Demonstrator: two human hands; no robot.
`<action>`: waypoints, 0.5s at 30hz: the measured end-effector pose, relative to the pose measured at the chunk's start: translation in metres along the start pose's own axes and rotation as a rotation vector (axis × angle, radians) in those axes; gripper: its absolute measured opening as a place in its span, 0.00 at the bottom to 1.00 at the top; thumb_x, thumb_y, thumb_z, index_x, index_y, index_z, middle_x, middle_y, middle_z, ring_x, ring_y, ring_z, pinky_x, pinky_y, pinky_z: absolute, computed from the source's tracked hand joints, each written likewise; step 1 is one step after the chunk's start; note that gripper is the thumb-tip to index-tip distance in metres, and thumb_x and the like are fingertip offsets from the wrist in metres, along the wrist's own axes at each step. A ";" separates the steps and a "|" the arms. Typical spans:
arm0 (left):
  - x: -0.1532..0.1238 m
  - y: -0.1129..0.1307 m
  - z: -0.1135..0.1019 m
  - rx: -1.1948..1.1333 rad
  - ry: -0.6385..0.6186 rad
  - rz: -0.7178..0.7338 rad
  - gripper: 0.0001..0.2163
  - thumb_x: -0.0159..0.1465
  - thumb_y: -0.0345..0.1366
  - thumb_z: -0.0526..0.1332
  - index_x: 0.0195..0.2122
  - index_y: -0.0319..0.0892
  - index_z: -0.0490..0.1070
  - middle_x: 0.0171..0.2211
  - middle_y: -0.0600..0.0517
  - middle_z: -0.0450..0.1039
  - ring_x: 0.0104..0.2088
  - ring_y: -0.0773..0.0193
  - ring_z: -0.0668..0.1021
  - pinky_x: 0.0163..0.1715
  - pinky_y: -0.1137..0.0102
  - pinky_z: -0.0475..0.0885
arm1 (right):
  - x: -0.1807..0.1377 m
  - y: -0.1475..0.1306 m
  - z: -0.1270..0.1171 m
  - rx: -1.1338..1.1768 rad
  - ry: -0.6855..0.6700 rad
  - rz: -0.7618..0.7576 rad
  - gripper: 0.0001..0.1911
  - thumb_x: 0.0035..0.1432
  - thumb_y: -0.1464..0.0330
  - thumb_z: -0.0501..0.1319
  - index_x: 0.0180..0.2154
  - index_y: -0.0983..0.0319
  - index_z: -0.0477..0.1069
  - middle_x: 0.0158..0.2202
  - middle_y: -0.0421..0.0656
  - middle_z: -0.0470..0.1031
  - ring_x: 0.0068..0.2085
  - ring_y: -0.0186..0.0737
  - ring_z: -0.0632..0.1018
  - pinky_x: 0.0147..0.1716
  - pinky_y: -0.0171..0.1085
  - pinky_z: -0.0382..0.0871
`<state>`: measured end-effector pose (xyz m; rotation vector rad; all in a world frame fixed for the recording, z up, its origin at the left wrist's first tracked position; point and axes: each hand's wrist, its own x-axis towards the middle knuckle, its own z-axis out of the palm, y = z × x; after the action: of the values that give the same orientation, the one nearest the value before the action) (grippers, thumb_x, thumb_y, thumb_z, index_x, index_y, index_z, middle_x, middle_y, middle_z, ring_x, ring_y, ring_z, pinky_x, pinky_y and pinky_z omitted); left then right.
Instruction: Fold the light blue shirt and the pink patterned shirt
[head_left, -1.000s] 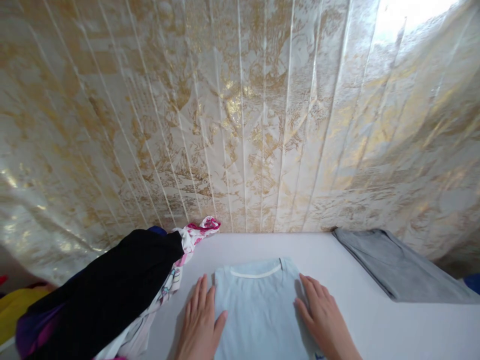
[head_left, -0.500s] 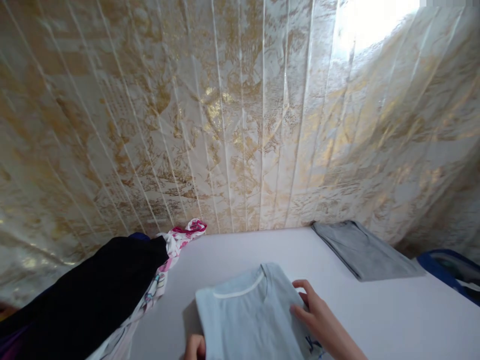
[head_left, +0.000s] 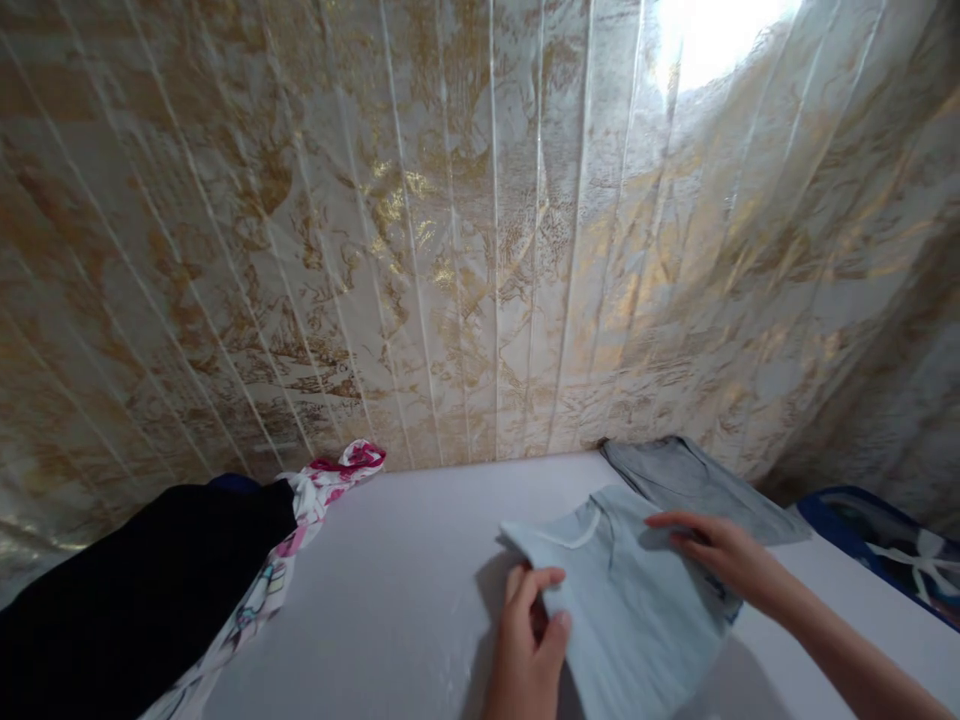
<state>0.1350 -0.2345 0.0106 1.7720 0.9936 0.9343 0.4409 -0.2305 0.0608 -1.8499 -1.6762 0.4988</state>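
A folded light blue T-shirt (head_left: 630, 600), neckline facing away from me, is held tilted just above the white surface, its shadow showing beneath. My left hand (head_left: 529, 630) pinches its left edge between thumb and fingers. At the opposite edge, my right hand (head_left: 720, 555) grips the shirt with fingers lying over its top face; part of that grip is hidden. Dark lettering on the shirt is partly visible below my right hand. Just behind the shirt's far right corner lies a folded grey garment (head_left: 697, 480), which it overlaps in view.
On the left lies a heap with a black garment (head_left: 165, 580) and a white and pink patterned cloth (head_left: 330, 485). A blue-edged bag or case (head_left: 832, 510) sits at the far right. Behind the white surface (head_left: 375, 600) hangs a shiny gold-patterned curtain (head_left: 450, 250).
Both hands have moved the light blue T-shirt rightward and away from me, towards the grey garment. My left hand now shows more fully. The view has shifted slightly right.
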 end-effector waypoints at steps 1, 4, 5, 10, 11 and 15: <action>0.023 0.018 0.012 -0.051 0.024 0.027 0.16 0.62 0.31 0.54 0.51 0.45 0.69 0.51 0.49 0.68 0.44 0.62 0.75 0.44 0.71 0.71 | 0.012 0.005 -0.024 -0.062 0.041 0.027 0.16 0.52 0.67 0.57 0.39 0.57 0.81 0.37 0.41 0.82 0.40 0.47 0.80 0.41 0.38 0.71; 0.094 0.066 0.055 -0.252 0.057 0.074 0.19 0.58 0.23 0.56 0.50 0.41 0.71 0.53 0.47 0.67 0.49 0.61 0.72 0.50 0.71 0.67 | 0.045 0.024 -0.097 -0.225 0.138 0.103 0.16 0.54 0.72 0.56 0.40 0.60 0.81 0.39 0.44 0.82 0.42 0.45 0.78 0.42 0.36 0.67; 0.116 0.077 0.071 -0.282 0.041 0.077 0.20 0.58 0.23 0.57 0.51 0.41 0.71 0.54 0.47 0.66 0.51 0.61 0.71 0.52 0.71 0.66 | 0.055 0.032 -0.119 -0.268 0.190 0.129 0.16 0.54 0.73 0.57 0.40 0.61 0.81 0.40 0.45 0.81 0.42 0.45 0.78 0.42 0.36 0.66; 0.184 0.083 0.147 -0.380 -0.048 -0.096 0.20 0.62 0.24 0.59 0.56 0.39 0.67 0.54 0.46 0.68 0.51 0.61 0.72 0.53 0.70 0.65 | 0.083 0.094 -0.170 -0.266 0.429 0.344 0.14 0.53 0.71 0.61 0.41 0.62 0.80 0.43 0.50 0.80 0.41 0.42 0.78 0.41 0.37 0.65; 0.186 0.076 0.160 -0.395 -0.096 -0.159 0.18 0.63 0.26 0.59 0.55 0.37 0.67 0.51 0.45 0.70 0.49 0.60 0.74 0.51 0.68 0.67 | 0.084 0.109 -0.167 -0.248 0.476 0.406 0.14 0.54 0.70 0.61 0.42 0.64 0.80 0.42 0.53 0.80 0.40 0.43 0.78 0.40 0.38 0.66; 0.176 0.043 0.196 -0.426 -0.273 -0.382 0.12 0.66 0.34 0.61 0.49 0.37 0.70 0.45 0.47 0.73 0.41 0.60 0.77 0.42 0.61 0.74 | 0.071 0.164 -0.123 -0.210 0.562 0.560 0.22 0.60 0.63 0.54 0.44 0.72 0.78 0.33 0.64 0.79 0.28 0.46 0.79 0.29 0.41 0.69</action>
<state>0.3892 -0.1528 0.0174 1.2547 0.8412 0.5889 0.6536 -0.1872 0.0563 -2.3391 -0.8595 -0.0060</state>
